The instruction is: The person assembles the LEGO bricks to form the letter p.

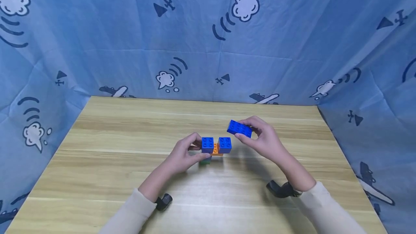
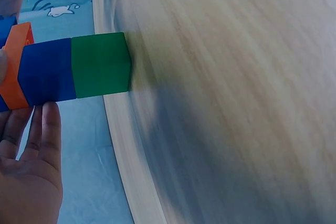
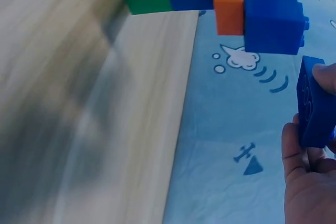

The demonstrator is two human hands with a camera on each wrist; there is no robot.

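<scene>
My left hand grips a small toy-brick tower from its left side, thumb in front and fingers behind. At the tower's foot is a green brick, with a blue brick above it. An orange flat brick lies across these and juts out to the right. Two square blue bricks, one on the left and one on the right, sit on the orange piece with a gap between them. Up and to the right, my right hand pinches a longer blue brick, apart from the tower.
A light wood-grain table lies beneath both hands. Blue printed cloth hangs behind it and along both sides. Black wrist devices show at the left cuff and the right cuff.
</scene>
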